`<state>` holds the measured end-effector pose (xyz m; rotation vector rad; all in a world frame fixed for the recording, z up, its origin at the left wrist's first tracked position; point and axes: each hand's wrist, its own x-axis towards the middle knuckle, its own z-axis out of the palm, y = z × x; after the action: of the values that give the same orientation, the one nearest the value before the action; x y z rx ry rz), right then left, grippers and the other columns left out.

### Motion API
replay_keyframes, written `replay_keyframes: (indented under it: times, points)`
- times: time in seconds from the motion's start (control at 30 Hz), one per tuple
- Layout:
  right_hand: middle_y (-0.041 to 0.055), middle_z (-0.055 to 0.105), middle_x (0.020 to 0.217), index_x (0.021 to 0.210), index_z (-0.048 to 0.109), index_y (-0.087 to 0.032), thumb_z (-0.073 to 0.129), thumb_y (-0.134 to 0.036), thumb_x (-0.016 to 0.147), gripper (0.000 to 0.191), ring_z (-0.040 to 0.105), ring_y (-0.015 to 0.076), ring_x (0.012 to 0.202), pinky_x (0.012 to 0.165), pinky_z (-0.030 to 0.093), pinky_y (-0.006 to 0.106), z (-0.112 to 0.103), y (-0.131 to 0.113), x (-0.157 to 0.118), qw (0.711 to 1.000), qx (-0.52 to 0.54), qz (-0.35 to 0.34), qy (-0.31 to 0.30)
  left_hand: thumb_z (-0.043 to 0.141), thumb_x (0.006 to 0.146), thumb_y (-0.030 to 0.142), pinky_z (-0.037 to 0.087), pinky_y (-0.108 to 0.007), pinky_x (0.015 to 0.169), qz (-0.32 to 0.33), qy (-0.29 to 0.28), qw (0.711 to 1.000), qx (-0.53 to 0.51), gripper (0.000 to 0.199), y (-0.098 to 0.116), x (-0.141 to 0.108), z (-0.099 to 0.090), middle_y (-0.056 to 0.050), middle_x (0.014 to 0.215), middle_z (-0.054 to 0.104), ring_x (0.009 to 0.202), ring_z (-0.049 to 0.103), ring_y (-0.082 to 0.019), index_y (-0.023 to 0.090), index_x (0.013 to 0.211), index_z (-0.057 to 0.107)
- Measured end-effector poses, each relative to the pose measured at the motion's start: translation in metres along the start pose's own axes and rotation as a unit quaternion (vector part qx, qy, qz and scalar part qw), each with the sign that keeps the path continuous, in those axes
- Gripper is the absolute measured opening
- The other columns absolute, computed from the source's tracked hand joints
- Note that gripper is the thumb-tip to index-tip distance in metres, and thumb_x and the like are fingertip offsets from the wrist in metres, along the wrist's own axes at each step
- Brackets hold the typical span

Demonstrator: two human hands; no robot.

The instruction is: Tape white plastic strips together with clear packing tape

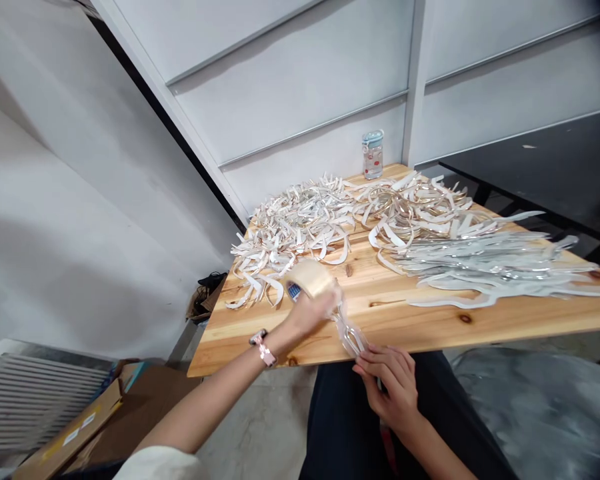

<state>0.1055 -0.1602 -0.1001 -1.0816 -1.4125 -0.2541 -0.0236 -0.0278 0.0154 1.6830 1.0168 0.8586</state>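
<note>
A wide roll of clear packing tape (316, 275) with a blue label inside its core is at the table's front. My left hand (311, 312), slightly blurred and wearing a pink-banded watch, is closed on the roll's near side. Between my hands runs a thin bundle of clear and whitish curved plastic strips (349, 333), its far end beside my left fingers. Just off the table edge, my right hand (391, 381) pinches the near end of this bundle. My left fingertips are partly hidden.
Heaped white and gold curved strips (300, 223) cover the back of the wooden table (380, 327). Longer clear strips (485, 263) lie at the right. A blue-lidded bottle (373, 157) stands by the wall. Cardboard boxes (155, 400) are on the floor at left.
</note>
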Motion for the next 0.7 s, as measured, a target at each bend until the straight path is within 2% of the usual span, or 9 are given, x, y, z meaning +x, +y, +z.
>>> replay_keyframes:
  times: [0.07,0.1,0.23,0.27,0.37,0.4,0.53,0.57,0.7]
  points:
    - [-0.0001,0.078,0.081,0.089,0.069,-0.023,0.067,-0.015,0.093,0.009,0.075,0.0195,0.082,0.087,0.047,0.038,0.000,0.000,0.000,1.000,0.002,0.009,-0.004,0.052,0.083,0.057,0.047,-0.043,0.095,-0.001,0.063,0.998,-0.010,0.040,-0.001,0.001,0.002,-0.008,0.092,0.067,0.095,0.062,-0.027,0.019,0.089,0.061]
    - [-0.0004,0.078,0.081,0.089,0.069,-0.023,0.067,-0.015,0.092,0.009,0.075,0.0194,0.083,0.087,0.047,0.038,0.000,0.000,0.000,1.000,0.003,0.011,-0.008,0.055,0.083,0.056,0.046,-0.042,0.098,0.011,0.050,0.999,0.002,0.038,-0.001,-0.001,0.004,-0.008,0.092,0.066,0.099,0.061,-0.027,0.019,0.090,0.061]
    - [-0.0009,0.078,0.081,0.089,0.069,-0.024,0.068,-0.015,0.091,0.010,0.075,0.0193,0.083,0.087,0.047,0.038,-0.001,0.001,-0.001,1.000,0.005,0.010,-0.008,0.079,0.065,0.044,0.038,-0.043,0.109,0.064,-0.099,0.989,0.085,0.029,-0.004,-0.006,0.016,-0.004,0.076,0.063,0.097,0.061,-0.028,0.022,0.074,0.063]
    - [-0.0008,0.078,0.081,0.089,0.069,-0.024,0.068,-0.015,0.092,0.010,0.075,0.0193,0.082,0.087,0.047,0.038,-0.001,0.001,-0.001,1.000,0.007,0.011,-0.005,0.078,0.066,0.045,0.040,-0.044,0.108,0.048,-0.078,0.993,0.070,0.029,-0.004,-0.005,0.018,-0.004,0.076,0.063,0.095,0.061,-0.028,0.022,0.074,0.062]
    - [-0.0011,0.077,0.081,0.090,0.069,-0.024,0.067,-0.014,0.091,0.010,0.075,0.0194,0.083,0.087,0.047,0.038,0.000,0.001,-0.001,1.000,0.009,0.018,-0.003,0.062,0.080,0.053,0.047,-0.043,0.096,-0.010,0.077,0.997,-0.017,0.033,-0.006,-0.002,0.019,-0.007,0.087,0.066,0.090,0.062,-0.026,0.020,0.085,0.062]
    - [-0.0011,0.078,0.081,0.091,0.069,-0.024,0.067,-0.014,0.091,0.010,0.075,0.0195,0.083,0.087,0.047,0.038,0.000,0.000,-0.001,1.000,0.009,0.020,-0.006,0.058,0.082,0.053,0.048,-0.043,0.095,-0.008,0.088,0.996,-0.020,0.033,-0.007,-0.003,0.019,-0.007,0.088,0.066,0.090,0.062,-0.026,0.020,0.086,0.062]
    - [-0.0002,0.077,0.080,0.087,0.068,-0.024,0.068,-0.015,0.091,0.010,0.075,0.0197,0.082,0.087,0.048,0.037,0.000,0.000,-0.001,1.000,0.009,0.013,0.000,0.074,0.067,0.036,0.042,-0.042,0.105,0.105,-0.137,0.977,0.127,0.019,-0.010,-0.010,0.020,-0.005,0.080,0.067,0.097,0.061,-0.030,0.023,0.075,0.064]
    - [0.0001,0.077,0.080,0.087,0.068,-0.023,0.068,-0.015,0.091,0.010,0.075,0.0198,0.082,0.086,0.047,0.038,0.000,0.000,-0.001,1.000,0.008,0.011,0.002,0.075,0.065,0.035,0.041,-0.042,0.105,0.108,-0.154,0.972,0.138,0.018,-0.010,-0.010,0.021,-0.005,0.080,0.067,0.097,0.061,-0.030,0.023,0.074,0.065]
    - [0.0005,0.077,0.081,0.092,0.069,-0.023,0.067,-0.014,0.091,0.009,0.075,0.0202,0.083,0.087,0.047,0.038,-0.001,0.000,-0.001,1.000,0.005,0.014,-0.005,0.057,0.084,0.052,0.047,-0.044,0.096,0.038,-0.003,0.998,0.043,0.035,-0.012,-0.004,0.024,-0.008,0.093,0.070,0.092,0.061,-0.028,0.019,0.087,0.066]
